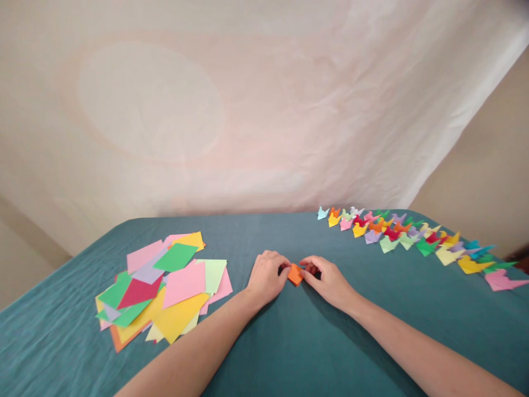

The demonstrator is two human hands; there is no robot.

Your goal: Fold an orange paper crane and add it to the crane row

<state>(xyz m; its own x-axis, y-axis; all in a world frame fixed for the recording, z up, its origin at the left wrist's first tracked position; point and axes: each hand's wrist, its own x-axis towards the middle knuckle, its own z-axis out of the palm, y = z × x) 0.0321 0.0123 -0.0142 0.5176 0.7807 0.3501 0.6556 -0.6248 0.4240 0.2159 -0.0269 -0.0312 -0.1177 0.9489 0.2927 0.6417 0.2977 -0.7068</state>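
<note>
Between my two hands is a small folded piece of orange paper (295, 275), close to the tabletop near the middle of the view. My left hand (269, 275) pinches its left edge between thumb and fingers. From the other side, my right hand (326, 279) grips the right edge with thumb and forefinger, the other fingers curled in. The fingertips cover both side edges of the paper. Its finer folds are too small to make out.
A loose heap of coloured paper squares (182, 284) lies to the left. Rows of folded paper cranes (388, 242) in many colours run along the back right of the table. A teal cloth (264, 353) covers the table, and a pale sheet (256, 121) hangs behind it.
</note>
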